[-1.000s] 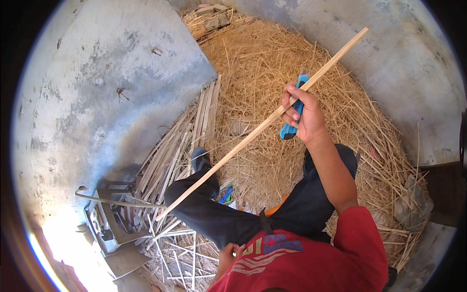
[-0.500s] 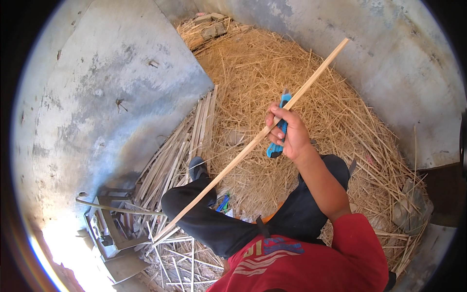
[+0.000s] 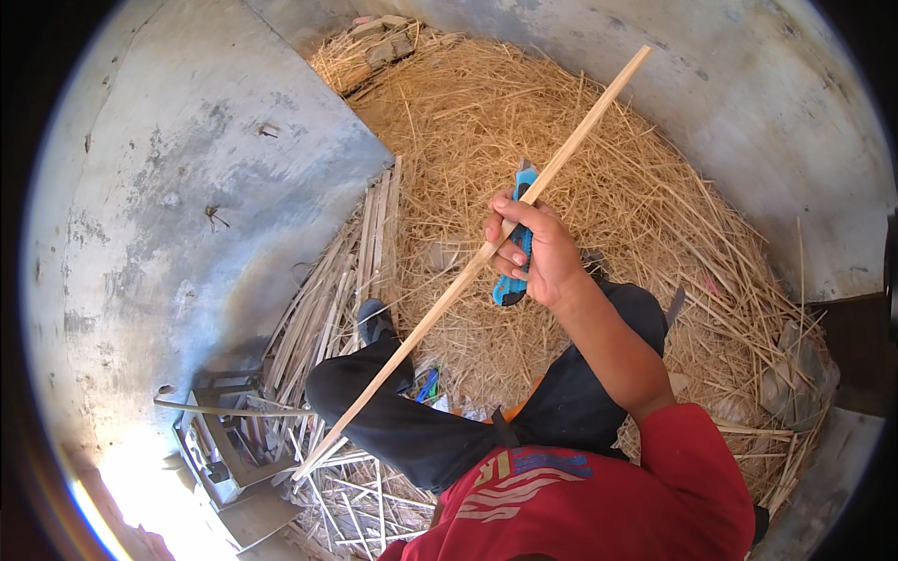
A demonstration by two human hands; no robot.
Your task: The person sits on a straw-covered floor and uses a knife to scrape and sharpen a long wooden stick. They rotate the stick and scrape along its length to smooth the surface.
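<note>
My right hand (image 3: 535, 245) is closed around a long, thin strip of pale wood (image 3: 599, 112). In the same grip is a blue and black utility knife (image 3: 508, 288), crossing behind the strip with its blade end pointing away from me. The strip slants from the far right, over my left leg (image 3: 365, 388), to the lower left. Its near end lies over loose strips by a small box. My left hand is not in view.
Straw and shavings (image 3: 486, 112) cover the floor. Bundled wooden strips (image 3: 369, 238) lie along the left wall (image 3: 234, 150). A small open box (image 3: 224, 449) holding odds and ends stands at lower left. Bricks (image 3: 388, 49) sit at the far end, and a plastic bag (image 3: 795, 388) lies right.
The whole view has shifted slightly. My right hand, with the strip and knife, appears a little farther left, its grip unchanged.
</note>
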